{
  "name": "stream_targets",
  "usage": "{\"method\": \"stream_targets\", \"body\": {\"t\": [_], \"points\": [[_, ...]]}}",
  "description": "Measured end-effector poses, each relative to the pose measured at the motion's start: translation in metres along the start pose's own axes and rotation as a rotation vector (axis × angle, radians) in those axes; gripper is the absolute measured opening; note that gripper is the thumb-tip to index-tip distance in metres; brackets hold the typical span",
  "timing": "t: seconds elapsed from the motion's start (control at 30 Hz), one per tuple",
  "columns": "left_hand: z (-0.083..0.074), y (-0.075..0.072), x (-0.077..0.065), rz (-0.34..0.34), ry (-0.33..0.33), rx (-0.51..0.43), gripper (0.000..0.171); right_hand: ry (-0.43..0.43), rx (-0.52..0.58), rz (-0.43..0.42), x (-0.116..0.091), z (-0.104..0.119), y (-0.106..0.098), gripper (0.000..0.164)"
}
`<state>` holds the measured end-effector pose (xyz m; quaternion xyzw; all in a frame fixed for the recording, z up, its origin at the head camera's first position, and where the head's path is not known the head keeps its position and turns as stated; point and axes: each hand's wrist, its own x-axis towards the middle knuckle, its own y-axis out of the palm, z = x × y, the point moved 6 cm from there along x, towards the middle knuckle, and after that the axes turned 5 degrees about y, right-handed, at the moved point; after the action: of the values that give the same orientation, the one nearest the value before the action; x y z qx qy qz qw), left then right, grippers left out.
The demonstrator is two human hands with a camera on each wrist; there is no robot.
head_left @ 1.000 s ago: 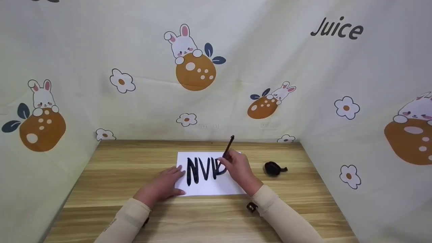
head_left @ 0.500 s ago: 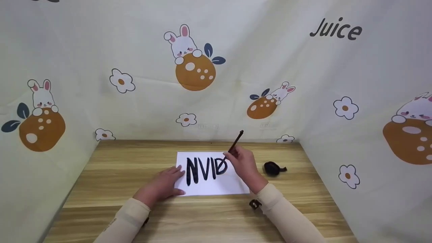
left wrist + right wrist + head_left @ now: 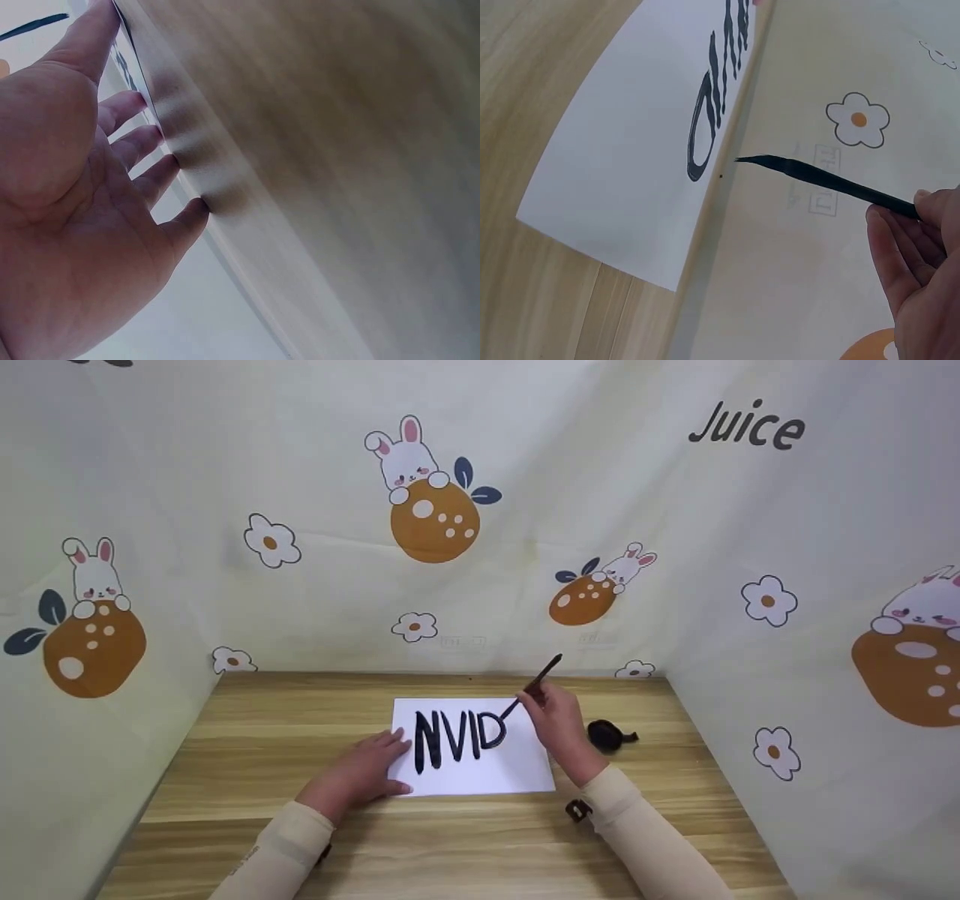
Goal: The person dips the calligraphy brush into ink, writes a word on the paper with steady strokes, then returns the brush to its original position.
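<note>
Two beige sleeves (image 3: pixel 652 840) lie nearest us, a black device (image 3: pixel 578 810) at the right wrist, above a wood-grained surface (image 3: pixel 450 847) banded in pale and darker brown. Beyond them, we see the left hand (image 3: pixel 360 769) with fingers loosely spread, resting on the left edge of a white sheet of paper (image 3: pixel 517 769), which lies toward the far side of the surface. The right hand (image 3: pixel 559 724) has its fingers pinched round a dark brush (image 3: pixel 534 685); from the right wrist view, we find its tip apart from the paper. Thick black letters (image 3: pixel 475 739), NVID, stand on the sheet, with white paper to their right. Just beside the right hand, a small black dish (image 3: pixel 606 735) with a short tab sits on the wood. Farther back, the surface meets a hanging pale cloth (image 3: pixel 337 600) that encloses it on the far side, left and right. We make out soft creases, rabbits (image 3: pixel 409 461) leaning on orange fruit (image 3: pixel 420 536), white flowers (image 3: pixel 270 542) and, high on the right, the word Juice (image 3: pixel 748 427).
</note>
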<state>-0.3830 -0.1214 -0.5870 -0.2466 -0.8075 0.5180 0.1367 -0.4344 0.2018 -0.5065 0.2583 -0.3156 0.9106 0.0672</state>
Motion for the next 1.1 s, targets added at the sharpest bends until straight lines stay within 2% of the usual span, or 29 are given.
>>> {"method": "stream_targets", "body": {"t": [0.43, 0.83, 1.1], "points": [[0.002, 0.001, 0.0, 0.0, 0.014, 0.018, 0.085, -0.049, -0.082, 0.008, 0.004, -0.014, 0.001, 0.004], [0.001, 0.0, 0.0, -0.011, 0.031, 0.016, 0.083, -0.006, -0.073, 0.063, 0.003, -0.021, 0.008, 0.005], [0.002, 0.0, 0.001, -0.004, 0.033, 0.028, 0.083, -0.053, -0.061, 0.039, 0.002, -0.02, 0.009, 0.003]]}}
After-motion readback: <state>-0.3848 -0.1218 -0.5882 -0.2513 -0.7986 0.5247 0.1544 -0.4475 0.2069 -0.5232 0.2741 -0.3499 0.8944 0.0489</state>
